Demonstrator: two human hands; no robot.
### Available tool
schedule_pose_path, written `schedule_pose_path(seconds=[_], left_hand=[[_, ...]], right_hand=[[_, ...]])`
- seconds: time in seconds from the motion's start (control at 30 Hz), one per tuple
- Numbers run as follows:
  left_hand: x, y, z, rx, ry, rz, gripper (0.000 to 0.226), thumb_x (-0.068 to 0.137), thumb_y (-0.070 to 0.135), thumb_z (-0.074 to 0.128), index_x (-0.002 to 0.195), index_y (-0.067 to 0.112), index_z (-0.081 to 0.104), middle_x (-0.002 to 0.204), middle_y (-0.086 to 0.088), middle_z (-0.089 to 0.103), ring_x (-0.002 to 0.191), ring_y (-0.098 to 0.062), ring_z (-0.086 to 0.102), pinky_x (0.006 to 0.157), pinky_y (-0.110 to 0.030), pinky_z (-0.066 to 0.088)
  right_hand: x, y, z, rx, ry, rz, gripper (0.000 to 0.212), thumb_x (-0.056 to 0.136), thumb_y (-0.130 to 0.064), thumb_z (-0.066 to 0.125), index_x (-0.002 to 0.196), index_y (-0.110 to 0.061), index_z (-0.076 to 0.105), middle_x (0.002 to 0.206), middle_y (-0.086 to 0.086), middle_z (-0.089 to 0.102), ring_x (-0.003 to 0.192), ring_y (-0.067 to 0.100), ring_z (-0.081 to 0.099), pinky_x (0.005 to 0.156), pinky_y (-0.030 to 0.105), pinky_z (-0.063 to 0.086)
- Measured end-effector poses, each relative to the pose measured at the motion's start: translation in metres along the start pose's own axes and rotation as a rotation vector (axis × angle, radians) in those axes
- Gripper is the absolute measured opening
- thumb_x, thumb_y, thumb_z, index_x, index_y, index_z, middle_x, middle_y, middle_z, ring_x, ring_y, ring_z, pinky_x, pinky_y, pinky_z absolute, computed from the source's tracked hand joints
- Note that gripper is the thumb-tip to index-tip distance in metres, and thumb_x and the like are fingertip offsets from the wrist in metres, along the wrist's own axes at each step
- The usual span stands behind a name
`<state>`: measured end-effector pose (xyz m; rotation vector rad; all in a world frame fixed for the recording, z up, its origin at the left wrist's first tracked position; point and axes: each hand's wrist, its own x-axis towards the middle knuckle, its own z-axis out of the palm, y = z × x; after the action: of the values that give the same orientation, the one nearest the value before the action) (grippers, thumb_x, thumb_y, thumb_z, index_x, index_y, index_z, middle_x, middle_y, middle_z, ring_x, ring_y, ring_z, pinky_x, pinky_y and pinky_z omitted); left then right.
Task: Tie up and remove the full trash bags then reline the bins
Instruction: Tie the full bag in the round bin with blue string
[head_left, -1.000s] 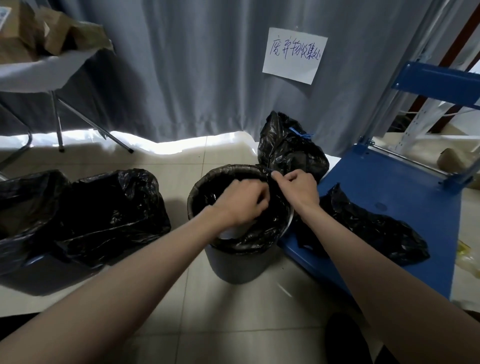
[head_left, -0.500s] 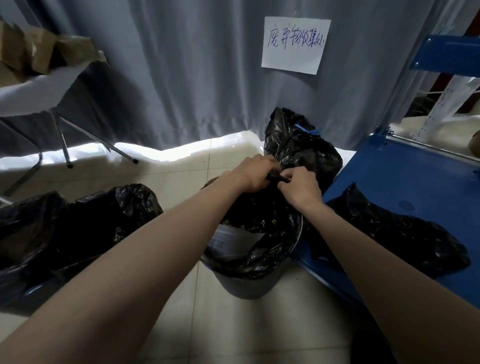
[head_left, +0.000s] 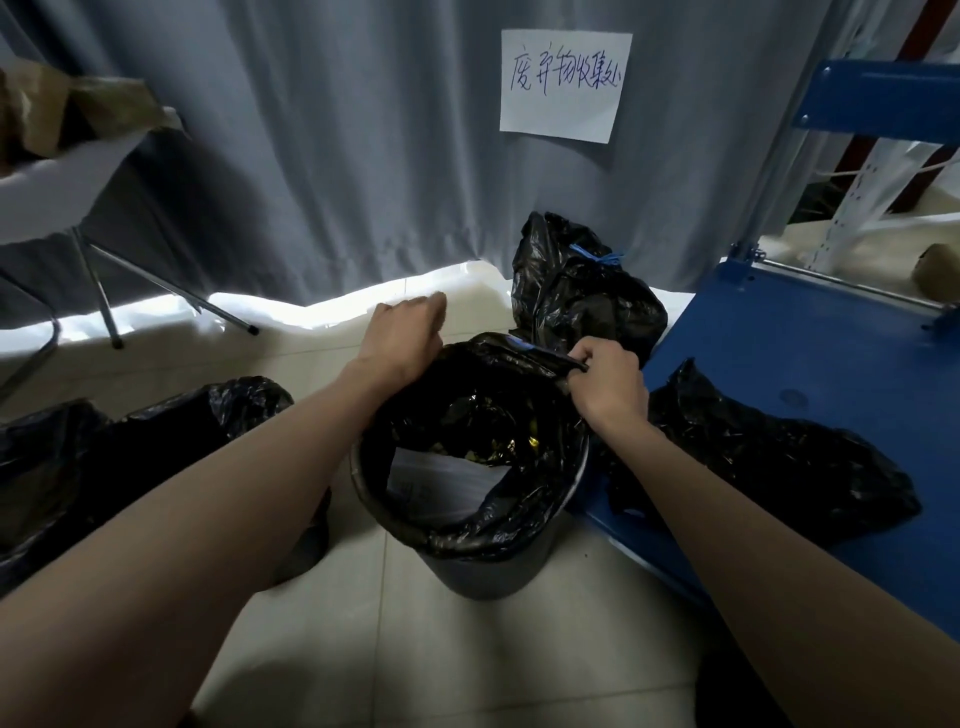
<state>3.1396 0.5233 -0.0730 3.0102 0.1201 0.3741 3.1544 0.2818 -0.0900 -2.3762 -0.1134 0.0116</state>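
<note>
A person's right hand pinches a gathered edge of the thin black plastic liner in the round grey bin on the tiled floor, beside a blue cart deck. The left hand hovers at the far rim, fingers loosely curled, holding nothing. The film looks soft and slippery (probably light, with paper and scraps inside); the bunched rim is likely the best hold.

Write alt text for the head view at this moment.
The right hand pinches the gathered edge of the black bag lining the round bin, while the left hand hovers at the far rim. A tied black bag stands behind.
</note>
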Motion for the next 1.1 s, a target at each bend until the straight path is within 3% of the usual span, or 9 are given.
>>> schedule_pose_path(seconds=[0.1,0.23,0.33,0.43,0.5,0.6,0.73,0.87,1.1], left_hand=[[-0.005,-0.011,0.006,-0.147,-0.069,-0.065,0.038,0.089,0.018,0.059,0.126,0.022,0.049,0.119,-0.001,0.065,0.108,-0.027,0.060,0.092,-0.041,0.045],[-0.001,-0.006,0.019,-0.182,-0.165,-0.148,0.041,0.101,0.027,0.046,0.142,0.024,0.042,0.132,-0.002,0.062,0.125,-0.029,0.052,0.102,-0.044,0.040],[0.004,-0.001,0.025,-0.248,-0.171,-0.103,0.043,0.100,0.021,0.046,0.143,0.024,0.045,0.139,-0.002,0.058,0.130,-0.028,0.050,0.107,-0.045,0.038],[0.008,0.006,0.023,-0.273,-0.229,-0.008,0.049,0.098,0.018,0.051,0.145,0.029,0.043,0.140,0.001,0.057,0.131,-0.027,0.050,0.108,-0.045,0.038],[0.012,0.010,0.022,-0.212,-0.250,0.052,0.048,0.096,0.018,0.056,0.141,0.030,0.049,0.137,0.001,0.060,0.129,-0.026,0.050,0.106,-0.045,0.039],[0.014,0.014,0.021,-0.092,-0.202,0.122,0.032,0.091,0.019,0.062,0.121,0.028,0.065,0.130,-0.001,0.059,0.122,-0.026,0.050,0.099,-0.042,0.041],[0.010,0.011,0.017,-0.100,-0.096,0.176,0.013,0.085,0.019,0.066,0.097,0.025,0.068,0.116,0.001,0.061,0.109,-0.023,0.056,0.092,-0.039,0.042],[0.002,0.008,0.015,-0.109,-0.120,0.188,0.012,0.088,0.015,0.057,0.099,0.018,0.060,0.107,-0.002,0.067,0.100,-0.027,0.060,0.088,-0.039,0.042],[-0.008,0.006,0.006,-0.145,-0.002,0.160,0.008,0.093,0.010,0.046,0.100,0.012,0.047,0.092,-0.014,0.061,0.085,-0.036,0.053,0.078,-0.048,0.045]], right_hand=[[0.000,0.000,0.003,-0.008,-0.041,-0.022,0.011,0.087,-0.017,0.063,0.096,-0.024,0.063,0.102,0.000,0.058,0.083,0.021,0.055,0.068,0.032,0.040],[0.000,-0.006,0.012,-0.027,-0.042,-0.071,0.037,0.082,-0.039,0.070,0.115,-0.025,0.066,0.115,0.004,0.048,0.106,0.026,0.053,0.089,0.044,0.049],[0.002,-0.012,0.016,0.001,-0.054,-0.127,0.028,0.087,-0.031,0.068,0.115,-0.027,0.069,0.115,0.005,0.059,0.111,0.026,0.056,0.095,0.044,0.047],[0.004,-0.017,0.017,0.051,-0.099,-0.151,0.021,0.087,-0.014,0.066,0.092,-0.033,0.073,0.096,0.000,0.070,0.094,0.023,0.064,0.086,0.038,0.052],[0.005,-0.017,0.018,0.066,-0.087,-0.159,0.028,0.087,-0.009,0.062,0.079,-0.035,0.068,0.090,0.000,0.070,0.087,0.021,0.064,0.080,0.034,0.053],[0.005,-0.014,0.019,0.098,-0.051,-0.173,0.029,0.089,-0.007,0.060,0.076,-0.032,0.068,0.099,0.001,0.068,0.086,0.018,0.062,0.078,0.033,0.054],[0.008,-0.009,0.016,0.118,-0.001,-0.158,0.027,0.090,-0.007,0.058,0.078,-0.027,0.071,0.100,-0.001,0.059,0.082,0.016,0.057,0.071,0.028,0.046],[0.008,-0.006,0.016,0.124,0.016,-0.150,0.028,0.090,-0.006,0.057,0.083,-0.029,0.070,0.101,-0.002,0.059,0.082,0.016,0.057,0.074,0.030,0.048],[0.005,-0.003,0.013,0.090,0.033,-0.091,0.022,0.089,-0.008,0.059,0.088,-0.029,0.062,0.095,0.001,0.064,0.083,0.025,0.063,0.074,0.042,0.055]])
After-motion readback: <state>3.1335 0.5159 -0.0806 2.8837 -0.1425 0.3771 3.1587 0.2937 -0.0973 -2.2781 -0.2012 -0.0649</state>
